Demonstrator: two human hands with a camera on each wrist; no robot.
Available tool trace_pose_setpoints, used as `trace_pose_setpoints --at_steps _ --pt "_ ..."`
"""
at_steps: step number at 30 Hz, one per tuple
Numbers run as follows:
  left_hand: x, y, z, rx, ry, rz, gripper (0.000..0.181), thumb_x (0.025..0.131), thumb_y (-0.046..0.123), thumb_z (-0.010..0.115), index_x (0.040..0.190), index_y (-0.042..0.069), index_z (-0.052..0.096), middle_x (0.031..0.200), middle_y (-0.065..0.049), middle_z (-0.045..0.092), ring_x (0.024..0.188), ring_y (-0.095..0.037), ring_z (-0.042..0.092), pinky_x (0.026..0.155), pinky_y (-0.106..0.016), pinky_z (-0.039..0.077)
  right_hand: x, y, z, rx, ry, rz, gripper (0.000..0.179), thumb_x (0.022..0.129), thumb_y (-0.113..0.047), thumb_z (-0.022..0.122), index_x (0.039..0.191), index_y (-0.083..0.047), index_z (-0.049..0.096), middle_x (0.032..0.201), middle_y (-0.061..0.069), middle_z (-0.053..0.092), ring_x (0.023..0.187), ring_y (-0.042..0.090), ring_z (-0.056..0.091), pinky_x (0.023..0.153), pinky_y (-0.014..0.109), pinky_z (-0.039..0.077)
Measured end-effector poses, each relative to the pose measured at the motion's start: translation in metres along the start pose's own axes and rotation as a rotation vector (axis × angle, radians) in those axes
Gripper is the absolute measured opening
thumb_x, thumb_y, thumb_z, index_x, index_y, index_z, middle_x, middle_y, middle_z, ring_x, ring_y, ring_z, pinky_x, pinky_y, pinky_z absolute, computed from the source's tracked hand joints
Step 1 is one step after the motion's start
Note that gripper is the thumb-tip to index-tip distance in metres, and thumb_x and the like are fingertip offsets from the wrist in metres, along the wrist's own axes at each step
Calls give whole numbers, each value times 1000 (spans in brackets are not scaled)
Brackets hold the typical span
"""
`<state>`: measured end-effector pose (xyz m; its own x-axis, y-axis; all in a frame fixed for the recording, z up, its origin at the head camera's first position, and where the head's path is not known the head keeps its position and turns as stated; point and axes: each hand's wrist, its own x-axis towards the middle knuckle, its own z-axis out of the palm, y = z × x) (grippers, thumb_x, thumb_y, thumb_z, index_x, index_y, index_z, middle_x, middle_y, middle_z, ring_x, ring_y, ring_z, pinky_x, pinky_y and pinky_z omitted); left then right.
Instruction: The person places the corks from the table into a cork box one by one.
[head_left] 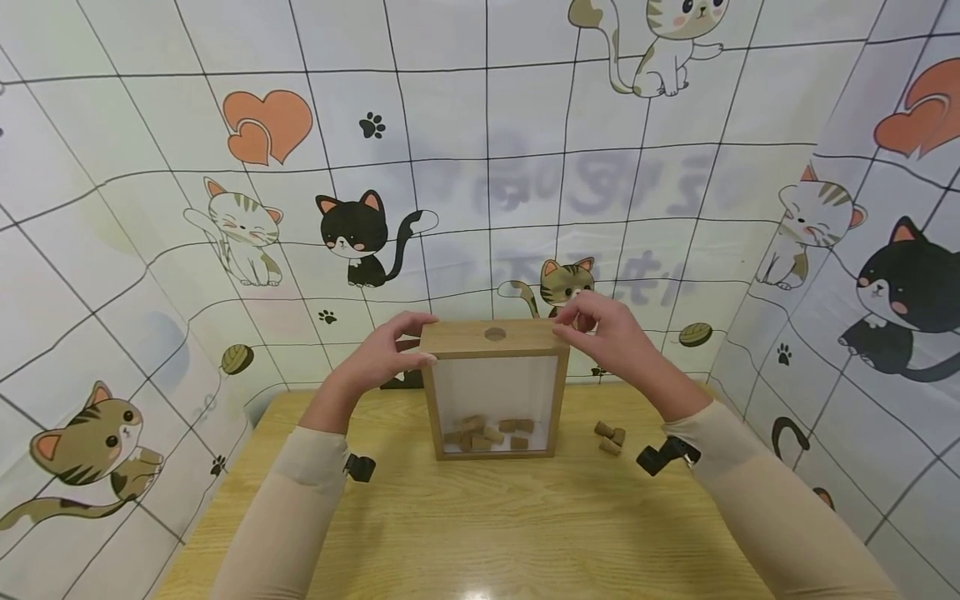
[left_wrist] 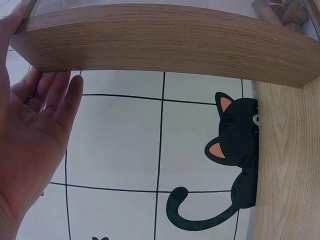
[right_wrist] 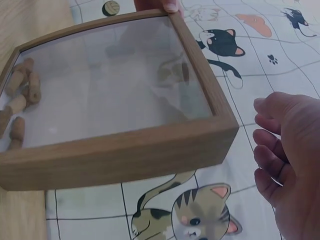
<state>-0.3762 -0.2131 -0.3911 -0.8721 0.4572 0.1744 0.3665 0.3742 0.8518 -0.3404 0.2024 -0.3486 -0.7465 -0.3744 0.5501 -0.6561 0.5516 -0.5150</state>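
Observation:
A wooden shadow box (head_left: 495, 392) with a clear front and a round hole (head_left: 495, 334) in its top stands upright on the table. Several corks (head_left: 480, 435) lie at its bottom, seen through the front. My left hand (head_left: 386, 352) holds the upper left corner, thumb at the front edge and fingers behind; the left wrist view shows those fingers (left_wrist: 72, 100) at the box's back edge. Beside the upper right corner is my right hand (head_left: 600, 325), its fingers loosely bent. In the right wrist view a gap separates that hand (right_wrist: 295, 155) from the frame, with nothing in it.
Several loose corks (head_left: 611, 437) lie on the wooden table (head_left: 480, 517) to the right of the box. A white cloth (head_left: 487, 192) with a grid and cartoon cats hangs behind the table and along both sides.

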Motion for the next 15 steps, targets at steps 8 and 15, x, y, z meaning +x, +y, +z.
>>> trace_pose_setpoints --at_steps 8,15 --pt "1 -1 0 13 2 2 73 98 29 88 162 24 52 157 -10 52 150 -43 51 115 -60 50 -38 22 -11 -33 22 91 6 104 -14 80 110 -15 78 92 -1 62 78 20 55 66 34 45" --pt "0 -1 0 16 5 5 74 98 30 89 162 25 53 159 -10 51 150 -45 51 117 -60 50 -68 51 -11 -47 -11 196 5 105 -18 80 108 -15 77 87 1 62 75 21 55 63 32 46"
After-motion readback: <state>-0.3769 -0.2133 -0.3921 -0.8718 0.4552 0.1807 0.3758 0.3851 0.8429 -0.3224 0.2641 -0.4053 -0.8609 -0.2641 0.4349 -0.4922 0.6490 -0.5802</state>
